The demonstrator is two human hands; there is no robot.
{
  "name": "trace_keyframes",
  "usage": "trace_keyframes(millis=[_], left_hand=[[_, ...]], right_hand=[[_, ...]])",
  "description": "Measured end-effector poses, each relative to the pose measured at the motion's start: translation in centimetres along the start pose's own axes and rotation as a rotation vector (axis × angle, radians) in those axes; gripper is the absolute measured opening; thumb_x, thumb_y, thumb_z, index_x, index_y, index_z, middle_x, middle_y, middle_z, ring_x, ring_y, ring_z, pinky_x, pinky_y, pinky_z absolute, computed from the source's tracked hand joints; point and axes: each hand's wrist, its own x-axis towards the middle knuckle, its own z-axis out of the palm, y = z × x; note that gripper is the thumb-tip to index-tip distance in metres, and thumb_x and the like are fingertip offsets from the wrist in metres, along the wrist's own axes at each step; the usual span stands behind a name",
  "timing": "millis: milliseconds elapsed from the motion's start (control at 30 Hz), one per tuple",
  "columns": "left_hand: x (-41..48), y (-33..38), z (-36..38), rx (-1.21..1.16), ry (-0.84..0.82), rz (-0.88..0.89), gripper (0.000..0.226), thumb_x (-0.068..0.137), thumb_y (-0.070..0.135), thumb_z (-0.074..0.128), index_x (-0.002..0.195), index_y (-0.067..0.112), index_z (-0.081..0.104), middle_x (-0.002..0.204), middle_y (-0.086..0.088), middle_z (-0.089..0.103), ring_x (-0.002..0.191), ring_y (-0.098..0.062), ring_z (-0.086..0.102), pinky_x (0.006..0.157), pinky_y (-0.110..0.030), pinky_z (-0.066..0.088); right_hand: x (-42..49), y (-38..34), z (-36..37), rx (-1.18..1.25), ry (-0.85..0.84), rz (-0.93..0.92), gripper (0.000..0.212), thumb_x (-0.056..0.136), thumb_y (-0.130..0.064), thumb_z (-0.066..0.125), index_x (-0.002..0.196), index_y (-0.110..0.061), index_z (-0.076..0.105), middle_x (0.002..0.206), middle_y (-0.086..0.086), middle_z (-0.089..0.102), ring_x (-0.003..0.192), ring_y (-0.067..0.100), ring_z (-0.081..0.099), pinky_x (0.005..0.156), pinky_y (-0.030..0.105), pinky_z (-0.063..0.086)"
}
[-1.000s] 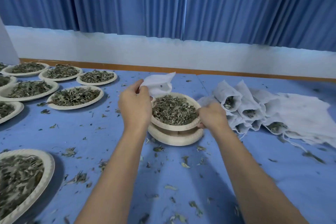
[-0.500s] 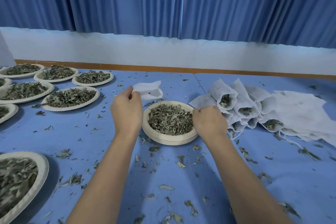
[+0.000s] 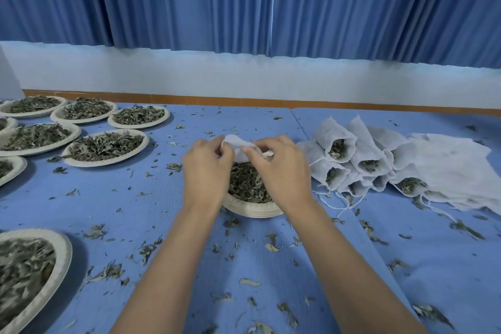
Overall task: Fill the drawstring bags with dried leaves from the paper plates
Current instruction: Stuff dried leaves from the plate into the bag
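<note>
Both my left hand (image 3: 207, 171) and right hand (image 3: 279, 171) pinch the white bag (image 3: 238, 145) with curled fingers, just above the plate (image 3: 252, 210) of leaves (image 3: 245, 184). I should pull its mouth wide so no leaves spill.

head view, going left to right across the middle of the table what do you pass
paper plates of leaves → left hand → drawstring bag pinched by both hands → right hand → filled bags → stack of flat white bags
</note>
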Motion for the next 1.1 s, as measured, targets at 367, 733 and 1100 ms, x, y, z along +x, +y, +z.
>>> trace_keyframes(millis=[367, 733, 1100], left_hand=[[-0.4, 0.2, -0.5, 0.184, -0.128, 0.097, 0.042, 0.091, 0.013, 0.056, 0.132, 0.020, 0.052, 0.105, -0.008, 0.062, 0.094, -0.027, 0.058, 0.070, -0.033, 0.042], [-0.6, 0.3, -0.4, 0.110, 0.040, 0.190, 0.022, 0.093, 0.025, 0.061, 0.102, 0.007, 0.070, 0.090, -0.009, 0.070, 0.080, -0.023, 0.065, 0.066, -0.028, 0.046], [-0.8, -0.4, -0.3, 0.182, 0.135, 0.226, 0.028, 0.096, 0.017, 0.055, 0.084, -0.004, 0.069, 0.075, -0.017, 0.065, 0.062, -0.033, 0.058, 0.056, -0.038, 0.043]], right_hand=[[0.5, 0.6, -0.3, 0.335, 0.164, 0.045, 0.029, 0.080, -0.003, 0.062, 0.086, -0.028, 0.050, 0.104, -0.011, 0.056, 0.082, -0.001, 0.057, 0.067, 0.025, 0.044], [-0.5, 0.9, 0.1, -0.242, 0.193, -0.322, 0.017, 0.076, -0.021, 0.078, 0.092, -0.021, 0.077, 0.143, 0.009, 0.048, 0.125, 0.035, 0.047, 0.098, 0.050, 0.041], [-0.4, 0.1, -0.3, 0.416, -0.061, -0.081, 0.021, 0.087, -0.021, 0.064, 0.104, -0.033, 0.070, 0.134, -0.022, 0.050, 0.116, -0.003, 0.050, 0.092, 0.027, 0.046]])
